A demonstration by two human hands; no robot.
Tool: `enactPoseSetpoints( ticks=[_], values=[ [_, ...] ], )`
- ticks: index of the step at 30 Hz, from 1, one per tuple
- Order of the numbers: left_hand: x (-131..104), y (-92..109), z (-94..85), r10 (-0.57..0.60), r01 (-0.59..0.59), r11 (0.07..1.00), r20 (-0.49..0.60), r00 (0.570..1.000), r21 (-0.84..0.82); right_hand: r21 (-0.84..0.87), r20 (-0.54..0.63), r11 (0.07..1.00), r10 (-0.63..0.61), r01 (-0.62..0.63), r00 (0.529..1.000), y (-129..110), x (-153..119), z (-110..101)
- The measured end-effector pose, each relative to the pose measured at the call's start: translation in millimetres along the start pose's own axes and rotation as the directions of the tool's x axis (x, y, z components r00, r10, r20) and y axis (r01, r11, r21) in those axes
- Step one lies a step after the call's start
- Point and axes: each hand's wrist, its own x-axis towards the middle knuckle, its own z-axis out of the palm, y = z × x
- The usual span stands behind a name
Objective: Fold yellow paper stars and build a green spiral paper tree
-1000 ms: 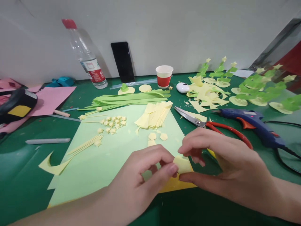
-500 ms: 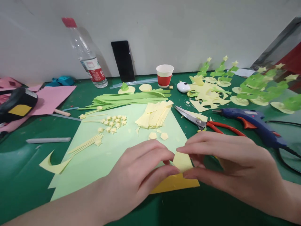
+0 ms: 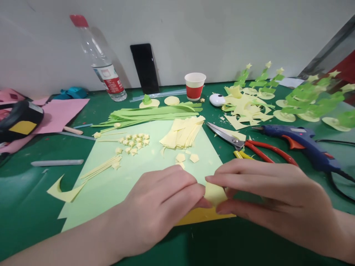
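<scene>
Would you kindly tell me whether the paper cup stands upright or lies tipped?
Upright: the paper cup sits narrower end down, its open top facing up.

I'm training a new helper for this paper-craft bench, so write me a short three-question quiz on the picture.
1. True or false: the phone leans against the wall.

2. What are the left hand and the right hand holding between them?
a) the scissors
b) a pale yellow paper piece
c) the glue gun

3. Fill in the missing colour: the bottle cap is ____.

Key:
1. True.
2. b, the fingers of both hands are on it.
3. Red.
</scene>
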Motion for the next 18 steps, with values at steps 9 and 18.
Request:
enactPoseSetpoints(
  ticks=[9,18],
  values=[
    [3.7,0.9,1.4,0.0,-0.001,0.999,0.019,1.0,0.055,0.023,0.012,1.0,0.014,-0.015,1.0,3.1,0.2,0.9],
    [5.9,-0.8,2.7,-0.059,0.06,0.997,0.031,0.998,-0.048,0.074,0.039,0.997,-0.004,0.001,0.999,3.6,-1.9,2.2]
  ],
)
